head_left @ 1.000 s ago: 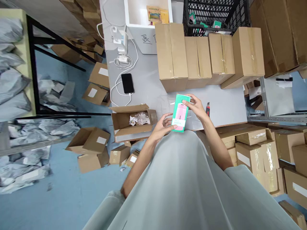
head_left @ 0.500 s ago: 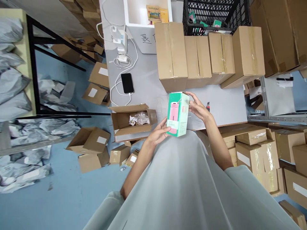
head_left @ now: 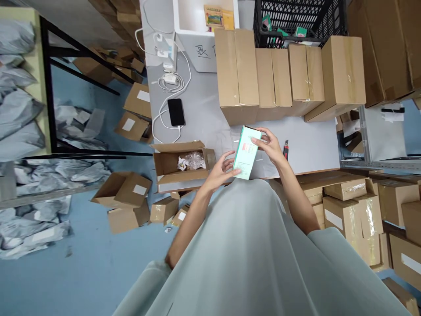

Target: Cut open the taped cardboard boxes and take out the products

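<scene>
A mint-green and white product box (head_left: 247, 153) is held up over the table's front edge, tilted, with a printed text side facing me. My left hand (head_left: 222, 171) grips its lower left part, thumb across the face. On the upper right edge, my right hand (head_left: 268, 144) pinches the box between thumb and fingers. To the left stands an open cardboard carton (head_left: 180, 177) with crumpled clear wrap (head_left: 194, 161) inside. A red and black utility knife (head_left: 286, 150) lies on the table right of my right hand.
Several closed cartons (head_left: 237, 70) line the table's back, before a black crate (head_left: 301, 17) and a white bin (head_left: 205, 52). A phone (head_left: 176, 112) on a white cable lies at left. Stacked cartons (head_left: 351, 215) stand at lower right; grey parcels fill shelves at left.
The box has been turned: its pink-pictured front has given way to a pale text side. My right thumb has come onto that face, and the box has shifted slightly right.
</scene>
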Action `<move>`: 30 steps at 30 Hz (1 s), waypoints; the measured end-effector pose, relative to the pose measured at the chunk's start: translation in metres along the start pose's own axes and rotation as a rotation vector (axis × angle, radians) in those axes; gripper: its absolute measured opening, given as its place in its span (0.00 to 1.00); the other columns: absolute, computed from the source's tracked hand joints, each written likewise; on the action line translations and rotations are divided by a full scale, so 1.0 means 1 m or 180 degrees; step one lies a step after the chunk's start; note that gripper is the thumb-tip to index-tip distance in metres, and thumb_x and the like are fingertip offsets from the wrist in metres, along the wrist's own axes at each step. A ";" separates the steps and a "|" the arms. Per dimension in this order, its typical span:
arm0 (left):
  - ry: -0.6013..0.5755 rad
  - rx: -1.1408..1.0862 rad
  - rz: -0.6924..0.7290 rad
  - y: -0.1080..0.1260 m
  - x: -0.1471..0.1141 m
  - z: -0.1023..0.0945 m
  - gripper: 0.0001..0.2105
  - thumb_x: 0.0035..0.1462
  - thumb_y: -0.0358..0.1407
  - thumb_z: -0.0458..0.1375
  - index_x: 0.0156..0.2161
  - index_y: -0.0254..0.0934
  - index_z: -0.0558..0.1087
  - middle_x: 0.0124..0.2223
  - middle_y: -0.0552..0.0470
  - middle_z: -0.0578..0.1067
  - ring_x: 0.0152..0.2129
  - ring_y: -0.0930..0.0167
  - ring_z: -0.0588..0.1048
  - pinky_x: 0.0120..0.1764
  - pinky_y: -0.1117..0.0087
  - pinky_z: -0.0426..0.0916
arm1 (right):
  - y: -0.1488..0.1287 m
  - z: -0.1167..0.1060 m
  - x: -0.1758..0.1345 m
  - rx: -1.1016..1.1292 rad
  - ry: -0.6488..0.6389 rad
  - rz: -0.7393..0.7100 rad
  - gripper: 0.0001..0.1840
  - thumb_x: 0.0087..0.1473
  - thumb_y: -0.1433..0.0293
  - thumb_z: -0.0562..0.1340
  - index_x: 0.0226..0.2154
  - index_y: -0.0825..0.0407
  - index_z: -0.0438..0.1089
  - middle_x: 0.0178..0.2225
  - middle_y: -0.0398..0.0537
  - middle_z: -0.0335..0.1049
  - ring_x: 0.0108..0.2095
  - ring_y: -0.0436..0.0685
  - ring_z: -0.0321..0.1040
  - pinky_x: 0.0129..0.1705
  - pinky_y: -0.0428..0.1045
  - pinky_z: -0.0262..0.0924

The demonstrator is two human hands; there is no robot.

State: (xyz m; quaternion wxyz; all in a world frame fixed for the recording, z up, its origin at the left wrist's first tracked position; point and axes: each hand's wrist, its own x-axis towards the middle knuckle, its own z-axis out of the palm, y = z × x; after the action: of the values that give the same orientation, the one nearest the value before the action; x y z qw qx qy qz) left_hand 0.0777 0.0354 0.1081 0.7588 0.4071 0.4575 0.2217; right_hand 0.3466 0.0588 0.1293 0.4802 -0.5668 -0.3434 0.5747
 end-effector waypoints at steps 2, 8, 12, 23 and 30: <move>-0.0031 0.0054 0.0051 0.000 0.001 0.003 0.48 0.49 0.51 0.82 0.70 0.45 0.67 0.62 0.39 0.80 0.62 0.53 0.78 0.64 0.51 0.74 | 0.004 0.002 0.000 -0.0030 0.0070 0.0013 0.37 0.48 0.45 0.80 0.54 0.42 0.75 0.48 0.48 0.83 0.47 0.62 0.81 0.48 0.56 0.80; 0.0039 -0.0197 -0.0046 -0.008 -0.001 0.010 0.46 0.46 0.50 0.83 0.67 0.44 0.68 0.58 0.42 0.83 0.56 0.56 0.82 0.57 0.55 0.78 | 0.009 0.001 0.000 -0.0129 -0.0027 0.0155 0.39 0.48 0.44 0.81 0.56 0.43 0.75 0.48 0.48 0.82 0.46 0.62 0.81 0.49 0.56 0.80; 0.0009 -0.0619 -0.0233 -0.007 -0.004 0.009 0.47 0.46 0.47 0.83 0.67 0.44 0.68 0.58 0.43 0.84 0.51 0.57 0.84 0.50 0.60 0.80 | 0.007 -0.006 -0.001 -0.0056 -0.0232 0.0139 0.43 0.52 0.43 0.79 0.63 0.41 0.74 0.48 0.47 0.82 0.51 0.62 0.80 0.54 0.57 0.78; -0.0510 -0.1211 -0.0603 -0.015 -0.010 0.007 0.49 0.46 0.51 0.82 0.71 0.46 0.71 0.59 0.40 0.82 0.44 0.60 0.85 0.44 0.63 0.82 | -0.004 -0.003 -0.002 0.0274 -0.0541 0.0118 0.37 0.52 0.42 0.78 0.58 0.38 0.77 0.59 0.47 0.80 0.59 0.66 0.76 0.57 0.58 0.77; -0.0094 -0.0305 -0.0291 0.000 -0.005 0.007 0.59 0.49 0.46 0.82 0.80 0.53 0.55 0.68 0.39 0.74 0.60 0.57 0.79 0.57 0.57 0.78 | -0.003 0.003 0.002 -0.0208 0.0157 -0.0059 0.32 0.49 0.46 0.79 0.50 0.44 0.79 0.54 0.49 0.82 0.55 0.65 0.77 0.51 0.55 0.78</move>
State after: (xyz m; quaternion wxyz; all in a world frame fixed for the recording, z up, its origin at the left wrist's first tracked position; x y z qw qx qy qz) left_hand 0.0812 0.0292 0.1122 0.7935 0.3521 0.4532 0.2024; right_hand 0.3442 0.0620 0.1321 0.4750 -0.5929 -0.3554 0.5445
